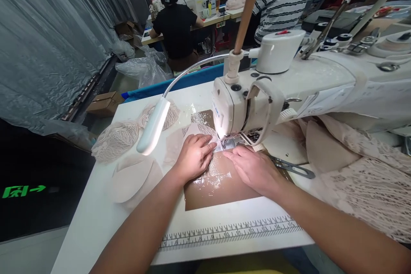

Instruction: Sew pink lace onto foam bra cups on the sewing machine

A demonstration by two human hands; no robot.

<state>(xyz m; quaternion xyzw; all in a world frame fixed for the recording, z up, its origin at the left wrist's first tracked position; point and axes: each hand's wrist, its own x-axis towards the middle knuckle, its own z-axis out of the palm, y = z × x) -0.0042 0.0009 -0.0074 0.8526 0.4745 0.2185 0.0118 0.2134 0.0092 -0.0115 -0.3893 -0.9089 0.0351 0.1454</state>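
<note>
My left hand [195, 156] lies on pale lace fabric [192, 129] just left of the needle area of a white sewing machine [229, 107], its fingers bent and close together, pressing the cloth. My right hand [252, 167] is right of the needle, index finger pointing at the presser foot, the other fingers curled; what its fingertips hold, if anything, is too small to make out. Under both hands lies a shiny brown sheet [221, 184] taped to the table. The fabric's edge near the needle is washed out by bright light.
A lamp [154, 126] on a bent neck hangs left of my hands. Lace cups [117, 139] and smooth beige cups [135, 180] lie left. Metal scissors or a tool [293, 167] and heaped lace [362, 184] are right. A ruler strip [231, 233] runs along the front. Two people sit beyond.
</note>
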